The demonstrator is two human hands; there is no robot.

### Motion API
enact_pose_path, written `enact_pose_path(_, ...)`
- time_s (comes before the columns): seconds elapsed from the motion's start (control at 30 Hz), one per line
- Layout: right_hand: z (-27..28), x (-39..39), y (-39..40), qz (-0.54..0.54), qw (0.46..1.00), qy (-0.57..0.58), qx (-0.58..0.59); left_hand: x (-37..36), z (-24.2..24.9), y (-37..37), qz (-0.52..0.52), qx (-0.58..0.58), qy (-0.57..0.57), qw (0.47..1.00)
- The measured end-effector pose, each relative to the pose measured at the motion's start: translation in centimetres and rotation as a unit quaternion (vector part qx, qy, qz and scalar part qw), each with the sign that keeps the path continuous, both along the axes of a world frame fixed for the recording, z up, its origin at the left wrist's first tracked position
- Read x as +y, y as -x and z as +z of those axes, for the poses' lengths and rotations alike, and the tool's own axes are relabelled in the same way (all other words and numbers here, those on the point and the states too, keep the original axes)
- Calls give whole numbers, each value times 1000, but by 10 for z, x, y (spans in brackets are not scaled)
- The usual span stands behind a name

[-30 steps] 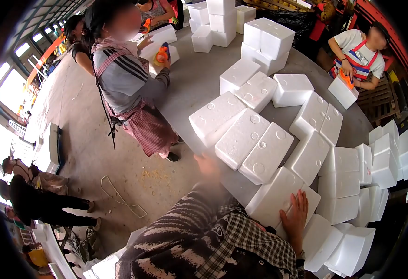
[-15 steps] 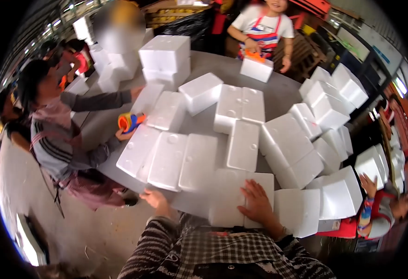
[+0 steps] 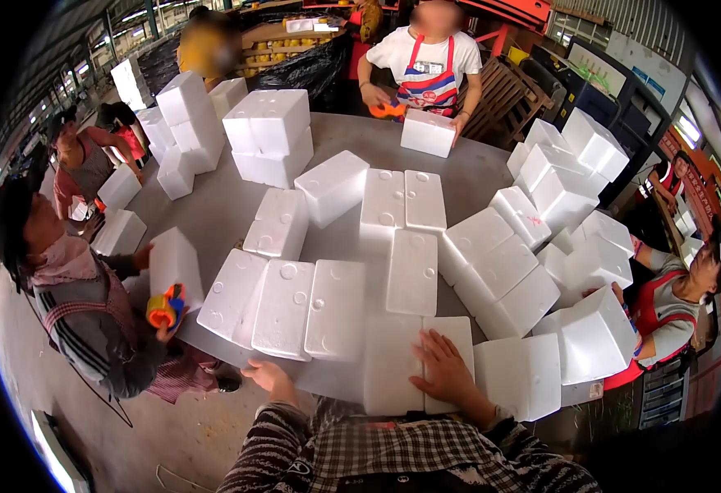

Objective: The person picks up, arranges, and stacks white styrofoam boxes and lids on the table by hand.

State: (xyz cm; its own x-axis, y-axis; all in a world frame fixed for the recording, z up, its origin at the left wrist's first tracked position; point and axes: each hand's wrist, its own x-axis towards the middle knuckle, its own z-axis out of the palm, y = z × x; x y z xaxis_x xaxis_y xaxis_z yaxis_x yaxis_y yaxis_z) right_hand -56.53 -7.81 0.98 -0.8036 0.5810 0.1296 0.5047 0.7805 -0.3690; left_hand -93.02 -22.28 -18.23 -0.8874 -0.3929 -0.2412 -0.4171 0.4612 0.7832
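My right hand (image 3: 445, 370) lies flat with fingers spread on the lids of two white foam boxes, a left one (image 3: 393, 361) and a right one (image 3: 461, 335), standing side by side at the table's front edge. My left hand (image 3: 270, 380) hangs at the edge of the grey table (image 3: 328, 376), empty, with its fingers stretched to the left and slightly bent. Just beyond it stands a row of foam boxes, the nearest being a lidded box (image 3: 282, 308). Another foam box (image 3: 515, 374) sits to the right of my right hand.
A co-worker at left holds an orange tape dispenser (image 3: 163, 306) against a foam box (image 3: 175, 263). Across the table, a person holds another dispenser (image 3: 389, 108) beside a box (image 3: 428, 133). At right, a person handles a foam box (image 3: 597, 337). Stacked boxes (image 3: 268, 135) stand at the back.
The left co-worker has drawn a foam box and the dispenser closer to their body. Across the table, the dispenser has come off the box top. My hands hold nearly the same positions.
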Motion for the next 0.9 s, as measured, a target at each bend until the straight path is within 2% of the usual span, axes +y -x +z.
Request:
enact_pose_path(0.1, 1, -2, 0, -4, 1000, -6, -17, -2, -9, 3, 3, 2, 5, 1000)
enact_pose_path(0.3, 3, -3, 1, 2, 999, 13, 34, -1, 4, -1, 7, -5, -6, 1000)
enact_pose_path(0.4, -1, -2, -2, 1, 1000, -13, -8, 1, 6, -1, 18, -10, 5, 1000)
enact_pose_path(0.7, 4, -3, -2, 5, 1000, -8, 10, 1, 15, -4, 8, -32, -4, 999)
enact_pose_path(0.77, 6, -4, -1, 5, 1000, -13, 4, -1, -4, 1, 4, -14, -13, 1000)
enact_pose_path(0.9, 8, -6, 3, 5, 999, -15, 46, -3, -5, 1, 2, -26, 1, 1000)
